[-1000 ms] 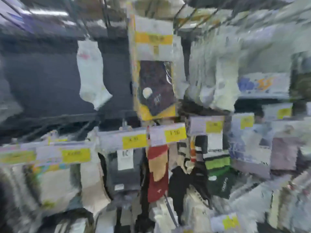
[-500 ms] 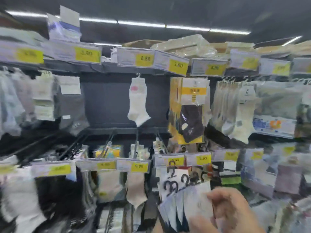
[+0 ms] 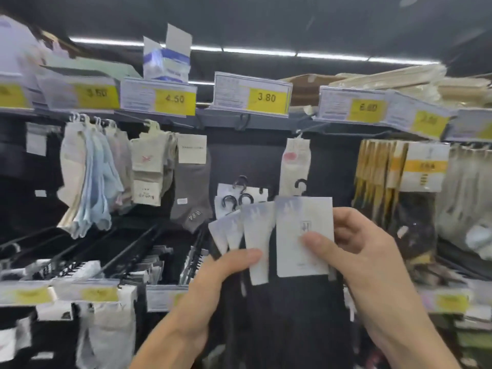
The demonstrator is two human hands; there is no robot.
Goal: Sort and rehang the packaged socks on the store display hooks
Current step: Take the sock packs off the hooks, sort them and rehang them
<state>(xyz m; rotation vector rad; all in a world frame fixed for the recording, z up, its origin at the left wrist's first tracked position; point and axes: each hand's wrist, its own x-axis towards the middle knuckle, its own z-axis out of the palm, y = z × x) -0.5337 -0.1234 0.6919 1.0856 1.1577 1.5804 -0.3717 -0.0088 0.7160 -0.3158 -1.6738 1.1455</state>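
Black packaged socks (image 3: 290, 315) are held as a fanned bundle nearest the camera. Their dark bodies hang below the two hands and their white header cards (image 3: 258, 235) are spread upward like a hand of playing cards, probably so that each pack can be read and separated. The left hand (image 3: 210, 278) is curled round the rear packs, with its thumb pressed on a middle card. The front card (image 3: 303, 230) is pinched between thumb and fingers of the right hand (image 3: 372, 259), so that pack lies foremost and a little apart, and is likely the next to be lifted away. Above the cards the black plastic hanger hooks (image 3: 300, 185) are left free and upright for threading. Farther back, what appears to be a bare display hook (image 3: 243, 123) is seen under the 3.80 price tag (image 3: 253, 95), with a white sock (image 3: 295, 166) hung just beside it.
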